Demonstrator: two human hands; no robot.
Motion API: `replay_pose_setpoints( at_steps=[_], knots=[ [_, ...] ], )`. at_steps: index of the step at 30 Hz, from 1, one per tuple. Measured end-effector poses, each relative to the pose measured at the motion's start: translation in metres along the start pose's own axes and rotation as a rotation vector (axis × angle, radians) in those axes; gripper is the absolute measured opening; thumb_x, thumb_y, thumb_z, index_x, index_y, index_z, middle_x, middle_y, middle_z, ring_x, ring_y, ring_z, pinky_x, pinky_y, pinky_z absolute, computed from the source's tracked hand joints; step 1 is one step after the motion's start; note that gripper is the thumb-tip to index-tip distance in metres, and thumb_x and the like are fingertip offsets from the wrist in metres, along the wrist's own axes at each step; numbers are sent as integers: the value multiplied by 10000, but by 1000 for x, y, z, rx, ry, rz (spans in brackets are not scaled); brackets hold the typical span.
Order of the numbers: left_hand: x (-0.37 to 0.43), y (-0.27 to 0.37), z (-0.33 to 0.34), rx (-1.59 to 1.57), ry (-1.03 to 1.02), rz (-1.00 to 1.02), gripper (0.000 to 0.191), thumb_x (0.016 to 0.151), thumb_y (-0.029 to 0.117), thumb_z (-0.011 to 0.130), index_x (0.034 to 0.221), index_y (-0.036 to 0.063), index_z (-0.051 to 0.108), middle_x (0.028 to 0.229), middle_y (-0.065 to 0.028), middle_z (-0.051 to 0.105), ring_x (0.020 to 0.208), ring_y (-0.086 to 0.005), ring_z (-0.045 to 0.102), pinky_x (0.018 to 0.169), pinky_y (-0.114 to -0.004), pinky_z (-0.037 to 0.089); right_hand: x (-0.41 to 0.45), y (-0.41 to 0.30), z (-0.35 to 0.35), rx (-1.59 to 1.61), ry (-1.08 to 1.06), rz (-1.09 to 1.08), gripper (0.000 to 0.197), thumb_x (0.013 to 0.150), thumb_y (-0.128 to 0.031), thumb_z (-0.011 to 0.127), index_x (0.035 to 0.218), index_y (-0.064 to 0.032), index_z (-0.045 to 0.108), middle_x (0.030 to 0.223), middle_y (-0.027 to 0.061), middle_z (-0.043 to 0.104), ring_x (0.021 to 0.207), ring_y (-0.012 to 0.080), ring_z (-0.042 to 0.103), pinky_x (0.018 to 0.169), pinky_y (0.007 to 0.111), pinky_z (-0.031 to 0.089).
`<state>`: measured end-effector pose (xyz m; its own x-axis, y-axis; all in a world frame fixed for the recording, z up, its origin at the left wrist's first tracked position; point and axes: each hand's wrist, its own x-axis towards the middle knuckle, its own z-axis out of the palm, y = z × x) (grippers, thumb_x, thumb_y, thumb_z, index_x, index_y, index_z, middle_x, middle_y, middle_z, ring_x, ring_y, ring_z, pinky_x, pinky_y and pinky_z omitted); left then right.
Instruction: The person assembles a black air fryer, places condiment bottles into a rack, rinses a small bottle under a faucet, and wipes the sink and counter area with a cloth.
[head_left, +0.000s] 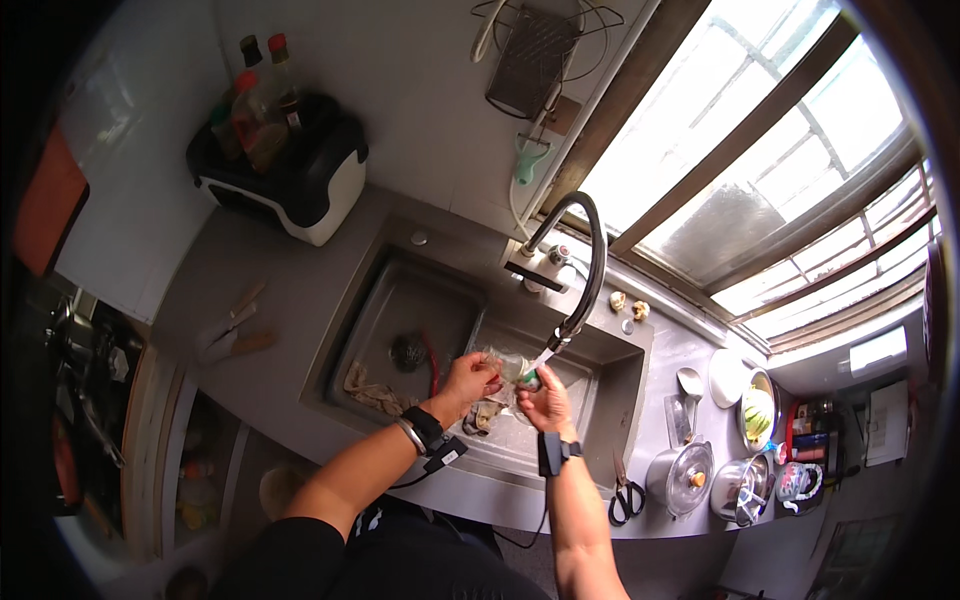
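Observation:
Over the right basin of the steel sink (626, 397), my left hand (466, 381) grips a clear container (504, 363), which looks like a small bottle or jar. A stream from the curved faucet (596, 270) runs down at the container's right end. My right hand (549, 405) has its fingers closed on a small green-and-white item (529, 380) at that same end; whether it is part of the container I cannot tell. Below both hands lies a crumpled wet cloth (481, 417). The left basin (442, 292) holds a dark round scrubber or strainer (407, 351), a red strip (432, 367) and another cloth (371, 390).
Scissors (627, 501) lie at the counter's front edge, beside a lidded pot (681, 478). A spatula (690, 386) and a bowl with a green striped melon (757, 412) are farther right. Knives (251, 341) lie left of the sink. Bottles (259, 124) stand on a black-and-white box (330, 195).

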<state>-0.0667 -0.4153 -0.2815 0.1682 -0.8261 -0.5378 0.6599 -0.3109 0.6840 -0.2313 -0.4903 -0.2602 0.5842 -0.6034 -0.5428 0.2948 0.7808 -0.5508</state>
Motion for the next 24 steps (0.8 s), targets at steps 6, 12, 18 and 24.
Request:
replay_pose_setpoints(
  at_steps=[6, 12, 18, 24],
  knots=[
    [25, -46, 13, 187, -61, 151, 173, 889, -4, 608, 1061, 7, 621, 928, -49, 641, 815, -133, 623, 716, -256, 542, -53, -117, 13, -1447, 200, -865, 297, 694, -109, 796, 959, -74, 667, 964, 64, 630, 863, 196, 605, 820, 306, 488],
    [13, -33, 28, 577, -37, 329, 221, 799, 37, 707, 1009, -8, 651, 911, -54, 681, 820, -123, 637, 748, -285, 526, -32, -212, 44, -1675, 143, -1057, 420, 646, -50, 754, 1025, -56, 573, 950, 136, 616, 927, 327, 613, 830, 384, 494],
    [19, -41, 20, 510, 38, 418, 262, 768, 19, 746, 1010, 3, 646, 902, -58, 678, 806, -123, 638, 738, -274, 528, 45, -259, 72, -1672, 115, -1142, 456, 647, -83, 774, 1079, -119, 635, 997, 150, 580, 973, 331, 584, 857, 408, 487],
    [14, -48, 9, 439, 118, 380, 306, 791, -13, 721, 1075, -13, 609, 971, -82, 661, 872, -147, 654, 780, -268, 537, 124, -252, 101, -1637, 23, -1090, 456, 712, -97, 738, 1145, -142, 600, 1024, 179, 616, 934, 388, 635, 834, 431, 516]
  ],
)
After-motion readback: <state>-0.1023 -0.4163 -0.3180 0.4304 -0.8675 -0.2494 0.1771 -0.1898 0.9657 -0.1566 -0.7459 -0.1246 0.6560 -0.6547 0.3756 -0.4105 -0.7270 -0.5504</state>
